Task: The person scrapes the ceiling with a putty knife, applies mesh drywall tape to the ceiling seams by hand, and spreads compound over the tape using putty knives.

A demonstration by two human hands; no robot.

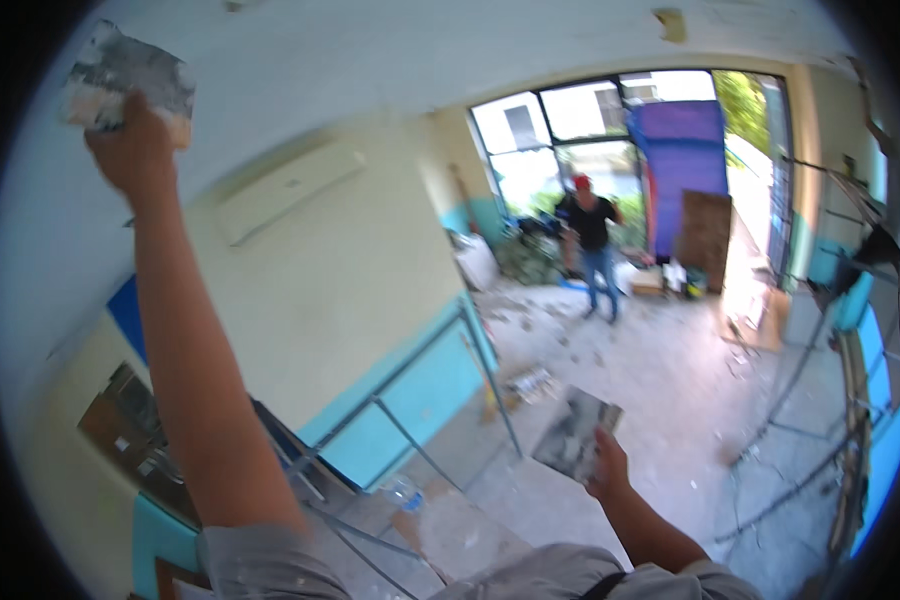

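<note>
High at the upper left, my left hand (138,150) is raised toward the white ceiling (300,70), its fingers closed on a flat, roughly square trowel (135,72) smeared grey and white. Whether its blade touches the ceiling I cannot tell. Lower, right of the middle, my right hand (610,468) grips a second flat grey trowel (572,435) at its right edge. Whitish smears mark its face, which is tilted. Any handles are hidden by my fingers.
Metal scaffold bars (420,440) stand below me, near a plastic bottle (404,492). A person (592,240) in a dark shirt and red cap stands near the windows. An air conditioner (290,190) hangs on the left wall. Metal frames (810,370) line the right side.
</note>
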